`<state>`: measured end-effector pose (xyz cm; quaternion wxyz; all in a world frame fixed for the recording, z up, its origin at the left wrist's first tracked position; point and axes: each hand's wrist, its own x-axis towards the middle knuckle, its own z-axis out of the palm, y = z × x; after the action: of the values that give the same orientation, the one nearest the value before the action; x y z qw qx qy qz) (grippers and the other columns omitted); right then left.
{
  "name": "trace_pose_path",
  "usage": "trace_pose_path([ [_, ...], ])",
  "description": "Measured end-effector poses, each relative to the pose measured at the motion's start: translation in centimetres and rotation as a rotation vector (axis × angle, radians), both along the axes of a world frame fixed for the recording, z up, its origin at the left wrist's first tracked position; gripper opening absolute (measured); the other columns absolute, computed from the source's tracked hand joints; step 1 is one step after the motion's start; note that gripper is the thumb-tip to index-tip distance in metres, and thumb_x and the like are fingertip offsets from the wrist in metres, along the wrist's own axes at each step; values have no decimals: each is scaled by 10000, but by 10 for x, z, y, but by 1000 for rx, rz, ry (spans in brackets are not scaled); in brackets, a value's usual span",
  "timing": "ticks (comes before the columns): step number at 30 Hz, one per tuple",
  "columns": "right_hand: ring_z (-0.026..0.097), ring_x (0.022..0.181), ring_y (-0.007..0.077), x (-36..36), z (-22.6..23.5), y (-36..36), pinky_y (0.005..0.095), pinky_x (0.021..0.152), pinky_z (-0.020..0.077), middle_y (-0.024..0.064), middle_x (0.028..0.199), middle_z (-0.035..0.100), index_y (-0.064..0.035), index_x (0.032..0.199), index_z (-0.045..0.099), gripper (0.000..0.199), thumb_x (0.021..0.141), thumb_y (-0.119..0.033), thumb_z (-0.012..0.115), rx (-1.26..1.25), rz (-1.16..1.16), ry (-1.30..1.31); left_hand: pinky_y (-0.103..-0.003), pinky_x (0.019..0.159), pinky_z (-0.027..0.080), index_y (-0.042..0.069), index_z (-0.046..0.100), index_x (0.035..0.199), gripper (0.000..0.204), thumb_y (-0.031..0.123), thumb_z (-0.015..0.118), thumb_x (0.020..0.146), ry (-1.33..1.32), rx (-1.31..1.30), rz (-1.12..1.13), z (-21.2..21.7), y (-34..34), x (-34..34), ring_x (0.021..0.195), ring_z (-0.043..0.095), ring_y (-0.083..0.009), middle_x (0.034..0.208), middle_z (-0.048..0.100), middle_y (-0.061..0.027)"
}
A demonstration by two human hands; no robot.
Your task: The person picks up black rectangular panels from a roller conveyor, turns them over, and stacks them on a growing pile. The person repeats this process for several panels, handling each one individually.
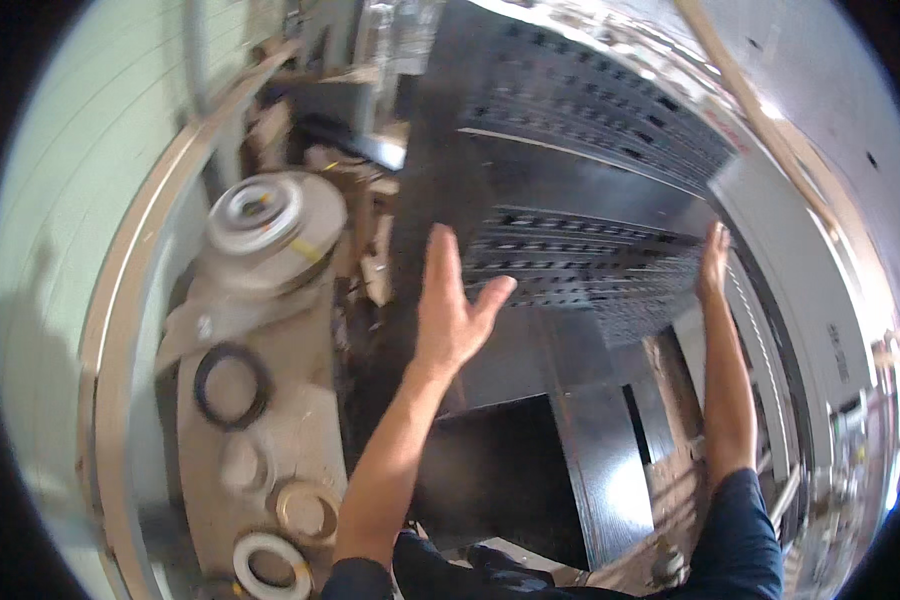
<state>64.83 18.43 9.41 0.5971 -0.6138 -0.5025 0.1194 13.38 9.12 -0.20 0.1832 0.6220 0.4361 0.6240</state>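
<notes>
My left hand (453,318) hovers over the left side of a large stack of black boards (590,190), thumb and fingers spread apart, holding nothing. At the stack's right edge is my right hand (712,266), its fingers stretched out flat beside the board ends; whether it touches them I cannot tell. Rows of slots or gaps run across the stack, with smooth dark strips between them. Nearer my body lies a glossy black panel (500,475), below both hands.
To the left, a tan bench (305,425) bears a large coiled roll (275,225), a black ring (230,387) and a white ring (272,568). A long white machine (805,290) stands along the right. Wood scraps lie beyond the bench.
</notes>
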Motion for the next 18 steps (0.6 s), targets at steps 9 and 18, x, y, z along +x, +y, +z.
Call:
trace_pose_path([
  [9, 242, 1452, 351, 21, -10, 28, 515, 1161, 214, 192, 1573, 265, -41, 1519, 270, 987, 884, -797, 298, 93, -342, 755, -417, 1190, 177, -62, 202, 1505, 869, 405, 650, 925, -82, 90, -93, 60, 68, 0, 1463, 221, -347, 1562, 228, -262],
  [18, 361, 1378, 373, 8, -29, 97, 548, 1087, 338, 222, 1523, 338, 18, 1471, 314, 961, 909, -760, 278, 63, -419, 766, -388, 1154, 251, -3, 237, 1524, 708, 368, 521, 992, -194, 17, -216, 57, 67, -8, 1390, 342, -292, 1537, 303, -202],
])
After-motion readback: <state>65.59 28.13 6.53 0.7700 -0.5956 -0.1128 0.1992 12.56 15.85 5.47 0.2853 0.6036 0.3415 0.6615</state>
